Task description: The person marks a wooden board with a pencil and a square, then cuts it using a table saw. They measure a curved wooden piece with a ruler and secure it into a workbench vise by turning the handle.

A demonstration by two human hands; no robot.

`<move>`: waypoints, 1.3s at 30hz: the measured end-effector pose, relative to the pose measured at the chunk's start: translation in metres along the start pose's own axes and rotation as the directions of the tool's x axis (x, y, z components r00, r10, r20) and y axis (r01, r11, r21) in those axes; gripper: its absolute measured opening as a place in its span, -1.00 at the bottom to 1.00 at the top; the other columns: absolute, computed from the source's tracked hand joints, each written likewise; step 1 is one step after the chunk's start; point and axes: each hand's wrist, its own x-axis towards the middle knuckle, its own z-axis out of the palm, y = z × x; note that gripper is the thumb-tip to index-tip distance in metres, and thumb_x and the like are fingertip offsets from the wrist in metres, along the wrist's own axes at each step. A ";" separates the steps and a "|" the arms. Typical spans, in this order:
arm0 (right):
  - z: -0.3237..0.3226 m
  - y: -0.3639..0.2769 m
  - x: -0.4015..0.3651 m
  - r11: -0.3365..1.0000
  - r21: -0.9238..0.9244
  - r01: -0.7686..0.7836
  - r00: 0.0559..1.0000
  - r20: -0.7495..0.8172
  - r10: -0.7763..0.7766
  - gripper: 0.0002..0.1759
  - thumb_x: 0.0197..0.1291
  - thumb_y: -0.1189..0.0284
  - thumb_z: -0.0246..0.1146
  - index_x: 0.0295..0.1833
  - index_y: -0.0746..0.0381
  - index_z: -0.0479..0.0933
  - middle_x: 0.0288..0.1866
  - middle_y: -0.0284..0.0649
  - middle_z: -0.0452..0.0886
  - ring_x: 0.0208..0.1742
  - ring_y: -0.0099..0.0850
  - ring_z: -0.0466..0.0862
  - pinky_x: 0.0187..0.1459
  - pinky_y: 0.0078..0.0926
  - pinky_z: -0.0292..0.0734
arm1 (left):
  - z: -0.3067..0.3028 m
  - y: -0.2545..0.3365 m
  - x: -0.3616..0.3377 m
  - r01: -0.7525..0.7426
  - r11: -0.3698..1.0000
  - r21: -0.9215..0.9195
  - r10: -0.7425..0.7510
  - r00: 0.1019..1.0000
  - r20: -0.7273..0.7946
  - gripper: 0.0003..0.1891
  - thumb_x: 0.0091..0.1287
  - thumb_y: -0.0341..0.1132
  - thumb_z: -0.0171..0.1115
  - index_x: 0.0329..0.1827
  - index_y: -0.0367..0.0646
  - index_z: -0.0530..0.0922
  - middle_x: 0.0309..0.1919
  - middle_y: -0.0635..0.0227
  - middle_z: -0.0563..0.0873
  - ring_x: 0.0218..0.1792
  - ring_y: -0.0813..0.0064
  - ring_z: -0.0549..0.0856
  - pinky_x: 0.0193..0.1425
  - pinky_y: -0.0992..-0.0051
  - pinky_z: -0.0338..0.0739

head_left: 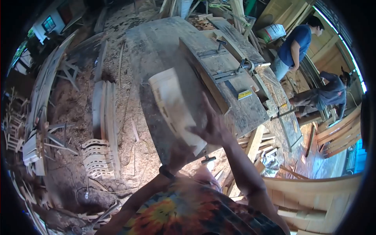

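Observation:
A pale curved wooden slat point(172, 100) with a row of slots along its left edge lies tilted over the dark workbench point(147, 51), blurred by motion. My left hand point(179, 156), wearing a dark wristband, is closed around the slat's near end, its fingers partly smeared. Over the slat's right edge near that end is my right hand point(214, 127), fingers spread, with one finger reaching across the wood. Just beyond my right hand stands a long wooden box frame point(207, 78) on the bench.
Bar clamps point(229, 73) and a yellow-marked tool point(244, 94) rest on the frame. Similar curved slats point(98, 156) lie stacked on the shavings-covered floor at left, beside long boards point(105, 113). Two people, one standing point(293, 47) and one bending point(331, 92), are at the right.

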 end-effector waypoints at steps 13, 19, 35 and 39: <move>-0.036 -0.024 0.096 0.697 0.679 0.229 0.930 -0.364 0.050 0.33 0.00 0.46 0.62 0.70 0.46 -0.17 0.33 0.05 0.58 0.30 -0.18 0.64 0.32 -0.24 0.58 | 0.007 0.045 0.110 -0.349 0.561 0.750 0.527 0.850 0.001 -0.17 0.03 -0.24 0.71 0.33 -0.27 0.41 0.08 -0.04 0.67 0.15 0.01 0.70 0.18 0.15 0.62; -0.050 0.056 0.128 0.763 0.603 0.231 0.967 -0.226 -0.115 0.28 -0.08 0.45 0.68 0.67 0.41 0.04 0.37 -0.02 0.60 0.30 -0.29 0.64 0.34 -0.33 0.55 | 0.014 0.077 0.192 -0.468 0.676 0.569 0.368 0.884 0.290 0.05 0.02 -0.44 0.61 0.55 -0.31 0.10 0.33 0.11 0.48 0.31 0.22 0.59 0.46 0.26 0.47; -0.102 0.070 0.193 0.982 -0.159 -0.105 0.989 -0.125 0.085 -0.19 0.04 0.19 0.27 0.52 0.00 0.49 0.29 0.07 0.68 0.32 0.02 0.66 0.42 -0.25 0.54 | 0.059 0.047 0.266 -0.321 0.656 0.683 0.302 0.941 0.152 -0.10 0.05 -0.50 0.55 0.39 -0.32 0.11 0.22 0.03 0.57 0.26 0.11 0.64 0.37 0.26 0.54; -0.097 0.086 0.207 0.986 -0.163 -0.024 0.985 -0.171 -0.004 -0.25 0.04 0.22 0.19 0.47 -0.06 0.56 0.30 0.01 0.68 0.29 0.01 0.68 0.43 -0.25 0.54 | 0.064 0.049 0.275 -0.324 0.666 0.672 0.304 0.940 0.152 -0.10 0.06 -0.53 0.54 0.37 -0.33 0.07 0.22 0.03 0.58 0.27 0.16 0.64 0.35 0.27 0.55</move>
